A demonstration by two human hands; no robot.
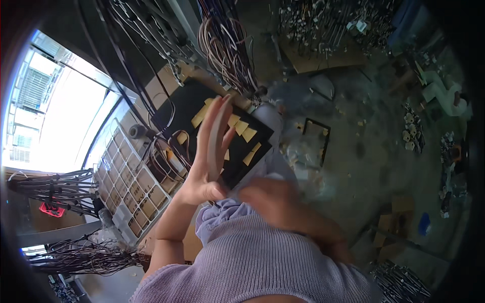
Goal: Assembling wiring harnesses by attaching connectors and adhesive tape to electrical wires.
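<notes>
My left hand [208, 146] is raised over a black board [177, 103], its fingers stretched upward and its thumb apart. A pale narrow band [217, 139] runs lengthwise along this hand; what it is I cannot make out. Several yellow tape pieces [248, 134] are stuck on the board, which lies tilted in front of my body. Close to the board's near edge, my right hand [265, 197] is smeared by motion, so its fingers do not show clearly. Beside my left wrist, thin dark cables [166, 159] lie in loose loops.
Bundles of brown and dark cables [222, 45] hang beyond the board. A white wire grid [132, 182] stands at the left before a cardboard box, with a grey roll [135, 132] near its top. More cable bundles [60, 187] hang at far left. A black frame [328, 146] lies on the floor.
</notes>
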